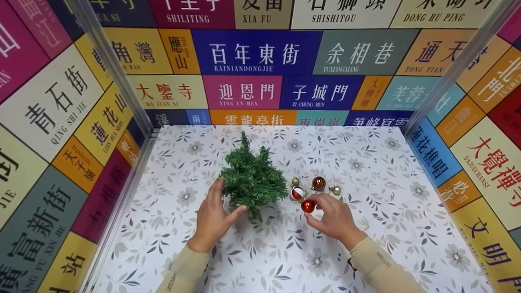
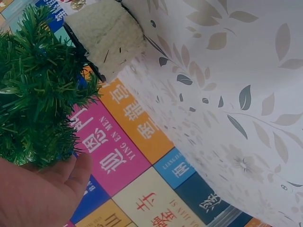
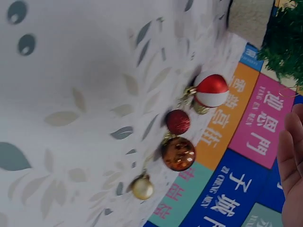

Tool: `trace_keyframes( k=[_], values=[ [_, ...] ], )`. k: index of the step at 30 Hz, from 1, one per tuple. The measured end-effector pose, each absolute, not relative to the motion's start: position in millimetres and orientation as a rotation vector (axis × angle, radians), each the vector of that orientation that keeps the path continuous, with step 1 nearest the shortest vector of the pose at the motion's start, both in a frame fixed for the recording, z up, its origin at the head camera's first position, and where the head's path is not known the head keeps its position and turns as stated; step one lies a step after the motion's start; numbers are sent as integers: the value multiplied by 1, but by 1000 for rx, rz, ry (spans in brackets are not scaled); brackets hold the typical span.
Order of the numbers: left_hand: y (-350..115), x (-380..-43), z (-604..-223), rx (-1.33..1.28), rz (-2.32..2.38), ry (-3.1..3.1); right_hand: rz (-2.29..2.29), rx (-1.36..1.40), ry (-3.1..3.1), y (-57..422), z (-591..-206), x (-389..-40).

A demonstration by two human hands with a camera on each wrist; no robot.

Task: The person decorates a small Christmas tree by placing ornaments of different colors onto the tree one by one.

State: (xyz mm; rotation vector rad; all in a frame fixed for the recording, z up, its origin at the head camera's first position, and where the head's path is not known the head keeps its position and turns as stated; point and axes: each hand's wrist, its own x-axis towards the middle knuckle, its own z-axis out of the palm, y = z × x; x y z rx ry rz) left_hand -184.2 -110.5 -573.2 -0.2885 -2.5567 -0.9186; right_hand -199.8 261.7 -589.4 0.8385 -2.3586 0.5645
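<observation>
A small green artificial Christmas tree (image 1: 254,177) stands on the table, its cream block-shaped base (image 2: 106,38) showing in the left wrist view. My left hand (image 1: 213,213) rests against the tree's left side, fingers and thumb spread around the lower branches. Between the thumb and fingertips of my right hand (image 1: 333,217) is a glossy red Christmas ball (image 1: 308,205), held above the table. A gold loop (image 3: 287,92) shows near those fingertips. On the table lie a red-and-white ball (image 3: 211,90), a dark red ball (image 3: 178,122), an amber ball (image 3: 178,153) and gold balls (image 3: 142,187).
A white tablecloth (image 1: 187,240) with grey leaves and flowers covers the table. Colourful panels (image 1: 256,53) with Chinese lettering stand at the back and both sides, with clear upright edges (image 1: 118,69) at the corners.
</observation>
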Motion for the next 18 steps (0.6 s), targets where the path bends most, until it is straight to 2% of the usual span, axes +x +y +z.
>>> trace_keyframes(
  k=[8, 18],
  values=[
    [-111, -184, -573, -295, -923, -2556, 593, 1064, -2250, 233, -575, -191],
    [-110, -184, -572, -314, -891, -2526, 665, 1175, -2185, 202, -571, -184]
  ],
)
